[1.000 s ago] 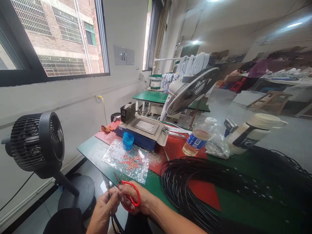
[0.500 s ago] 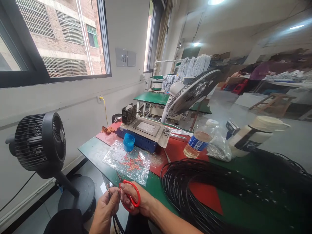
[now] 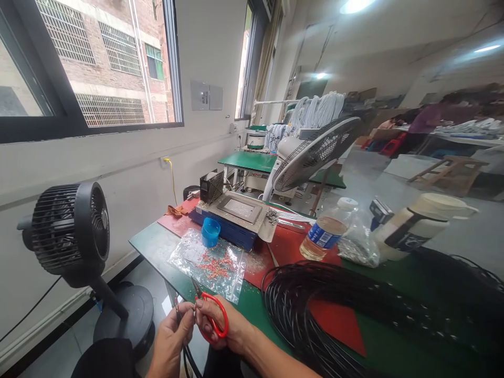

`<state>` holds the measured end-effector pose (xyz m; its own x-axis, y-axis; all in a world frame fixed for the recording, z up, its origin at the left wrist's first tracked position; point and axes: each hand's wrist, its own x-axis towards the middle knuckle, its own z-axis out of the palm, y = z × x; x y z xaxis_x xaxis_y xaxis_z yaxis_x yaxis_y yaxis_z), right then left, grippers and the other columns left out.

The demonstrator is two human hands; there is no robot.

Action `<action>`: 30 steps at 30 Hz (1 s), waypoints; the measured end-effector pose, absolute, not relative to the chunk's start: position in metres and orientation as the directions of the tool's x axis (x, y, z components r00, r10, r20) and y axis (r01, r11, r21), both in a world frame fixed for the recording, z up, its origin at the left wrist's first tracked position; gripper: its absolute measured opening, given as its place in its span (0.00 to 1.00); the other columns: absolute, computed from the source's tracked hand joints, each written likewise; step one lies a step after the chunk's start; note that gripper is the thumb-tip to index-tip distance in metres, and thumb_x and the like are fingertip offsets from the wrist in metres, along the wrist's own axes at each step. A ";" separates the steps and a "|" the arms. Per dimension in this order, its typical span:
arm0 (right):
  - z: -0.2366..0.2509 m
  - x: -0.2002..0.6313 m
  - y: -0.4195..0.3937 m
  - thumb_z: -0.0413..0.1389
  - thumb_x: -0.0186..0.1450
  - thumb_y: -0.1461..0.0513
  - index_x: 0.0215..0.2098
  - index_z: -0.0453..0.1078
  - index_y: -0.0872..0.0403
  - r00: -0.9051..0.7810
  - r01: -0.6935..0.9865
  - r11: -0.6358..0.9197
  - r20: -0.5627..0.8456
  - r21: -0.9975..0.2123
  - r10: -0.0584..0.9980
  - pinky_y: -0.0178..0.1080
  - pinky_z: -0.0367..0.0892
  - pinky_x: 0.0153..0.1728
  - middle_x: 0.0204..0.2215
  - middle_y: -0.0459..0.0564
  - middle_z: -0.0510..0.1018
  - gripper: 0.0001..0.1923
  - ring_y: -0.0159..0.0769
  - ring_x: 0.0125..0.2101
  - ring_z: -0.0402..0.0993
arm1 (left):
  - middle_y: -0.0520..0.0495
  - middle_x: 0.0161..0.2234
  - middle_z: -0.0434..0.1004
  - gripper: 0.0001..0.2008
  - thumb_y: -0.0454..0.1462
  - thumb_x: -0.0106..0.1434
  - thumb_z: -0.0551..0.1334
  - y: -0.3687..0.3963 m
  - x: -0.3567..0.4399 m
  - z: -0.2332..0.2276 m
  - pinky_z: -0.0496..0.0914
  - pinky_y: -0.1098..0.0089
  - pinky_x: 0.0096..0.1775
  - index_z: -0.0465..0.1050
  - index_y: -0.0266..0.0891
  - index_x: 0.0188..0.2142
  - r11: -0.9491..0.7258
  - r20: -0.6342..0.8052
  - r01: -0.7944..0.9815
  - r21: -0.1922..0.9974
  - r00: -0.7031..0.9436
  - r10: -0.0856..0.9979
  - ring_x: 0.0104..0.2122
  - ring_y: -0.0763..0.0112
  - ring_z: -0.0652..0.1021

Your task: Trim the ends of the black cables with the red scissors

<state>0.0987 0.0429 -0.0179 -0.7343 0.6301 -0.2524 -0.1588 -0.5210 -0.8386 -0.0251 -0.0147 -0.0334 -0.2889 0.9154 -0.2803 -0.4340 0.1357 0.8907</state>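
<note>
I am seeing the right hand (image 3: pixel 220 328) gripping red scissors (image 3: pixel 210 315); the left hand (image 3: pixel 171 341) is pinching a black cable (image 3: pixel 185 357) at the bench's (image 3: pixel 157 247) near edge.

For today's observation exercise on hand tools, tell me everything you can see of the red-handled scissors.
The red-handled scissors are small, with looped red handles that look plastic-coated and short dark metal blades. The right hand holds them, fingers through the loops, blades angled up and to the left, over the near edge of the green work table. The blade tips are next to the thin black cable pinched in the left hand. Whether the blades touch the cable is too small to tell.
</note>
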 end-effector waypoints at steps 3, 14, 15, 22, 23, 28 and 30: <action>-0.017 0.099 0.043 0.56 0.55 0.46 0.19 0.66 0.60 -0.719 -0.157 -0.499 -0.248 -0.852 0.650 0.26 0.44 0.06 0.09 0.40 0.61 0.24 0.21 0.07 0.52 | 0.55 0.15 0.62 0.18 0.47 0.43 0.68 -0.014 -0.028 -0.032 0.48 0.75 0.19 0.76 0.35 0.29 0.150 -0.259 -0.354 0.923 -0.286 0.923 0.15 0.81 0.56; -0.015 0.100 0.045 0.59 0.52 0.49 0.19 0.66 0.61 -0.706 -0.134 -0.512 -0.281 -0.848 0.650 0.26 0.43 0.06 0.08 0.40 0.61 0.22 0.22 0.07 0.53 | 0.54 0.15 0.63 0.17 0.49 0.42 0.68 -0.015 -0.029 -0.023 0.50 0.71 0.19 0.74 0.37 0.23 0.127 -0.187 -0.203 0.971 -0.315 0.930 0.16 0.78 0.56; -0.014 0.100 0.046 0.59 0.52 0.49 0.19 0.66 0.61 -0.709 -0.126 -0.519 -0.289 -0.845 0.643 0.26 0.43 0.06 0.09 0.40 0.61 0.22 0.22 0.07 0.53 | 0.55 0.15 0.62 0.18 0.49 0.42 0.68 -0.015 -0.029 -0.025 0.49 0.72 0.19 0.73 0.36 0.24 0.145 -0.209 -0.220 0.965 -0.304 0.929 0.16 0.79 0.56; -0.014 0.102 0.049 0.58 0.53 0.49 0.21 0.67 0.61 -0.731 -0.092 -0.522 -0.298 -0.848 0.614 0.25 0.43 0.06 0.08 0.39 0.60 0.21 0.22 0.07 0.53 | 0.58 0.14 0.51 0.18 0.51 0.47 0.64 -0.017 -0.027 -0.027 0.44 0.71 0.22 0.72 0.36 0.25 0.170 -0.235 -0.233 0.957 -0.285 0.929 0.17 0.79 0.51; -0.015 0.102 0.049 0.57 0.54 0.48 0.21 0.68 0.61 -0.733 -0.092 -0.519 -0.295 -0.850 0.612 0.25 0.44 0.06 0.08 0.39 0.60 0.22 0.22 0.07 0.53 | 0.58 0.14 0.51 0.18 0.50 0.47 0.64 -0.017 -0.026 -0.024 0.44 0.71 0.22 0.72 0.36 0.25 0.161 -0.217 -0.210 0.964 -0.285 0.934 0.17 0.79 0.51; -0.015 0.104 0.050 0.55 0.56 0.50 0.18 0.67 0.60 -0.720 -0.051 -0.468 -0.292 -0.882 0.629 0.26 0.44 0.06 0.07 0.40 0.60 0.22 0.22 0.06 0.53 | 0.56 0.14 0.57 0.13 0.47 0.48 0.65 -0.018 -0.025 -0.012 0.53 0.70 0.22 0.73 0.39 0.20 0.076 -0.104 -0.117 0.990 -0.258 0.960 0.17 0.76 0.53; -0.012 0.104 0.049 0.56 0.54 0.52 0.17 0.67 0.60 -0.702 -0.005 -0.474 -0.335 -0.880 0.629 0.26 0.45 0.05 0.07 0.40 0.61 0.19 0.23 0.06 0.54 | 0.56 0.13 0.57 0.14 0.48 0.47 0.65 -0.018 -0.025 -0.010 0.55 0.70 0.23 0.73 0.39 0.19 0.081 -0.104 -0.101 0.992 -0.254 0.962 0.17 0.75 0.54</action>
<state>0.1045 0.0494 -0.0118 -0.7017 0.6289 -0.3349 -0.0048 -0.4742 -0.8804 -0.0247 -0.0179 -0.0096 -0.2537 0.9616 -0.1043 -0.1010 0.0809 0.9916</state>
